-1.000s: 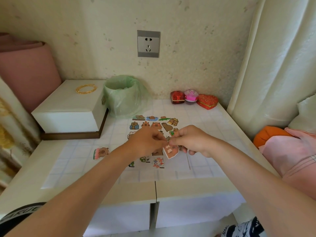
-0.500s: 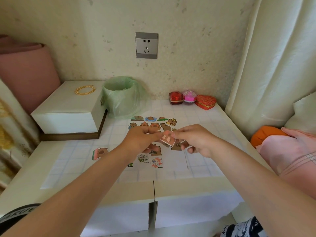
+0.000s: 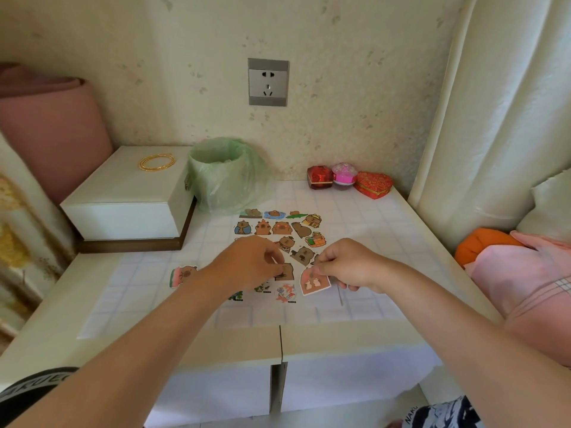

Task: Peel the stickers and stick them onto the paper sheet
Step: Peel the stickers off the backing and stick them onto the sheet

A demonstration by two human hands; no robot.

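Both hands held the pink sticker (image 3: 314, 281) half a second ago; now only the right hand (image 3: 346, 264) pinches its top edge, above the paper sheet's (image 3: 321, 301) near right part. The left hand (image 3: 247, 264) has drawn away leftward, fingers curled over a brown capybara sticker (image 3: 289, 270); I cannot tell whether it grips anything.

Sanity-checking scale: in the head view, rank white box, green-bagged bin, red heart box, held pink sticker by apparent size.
1. white box
2. green-bagged bin
3. red heart box and pink sticker look alike, sticker nearer the camera: unranked.
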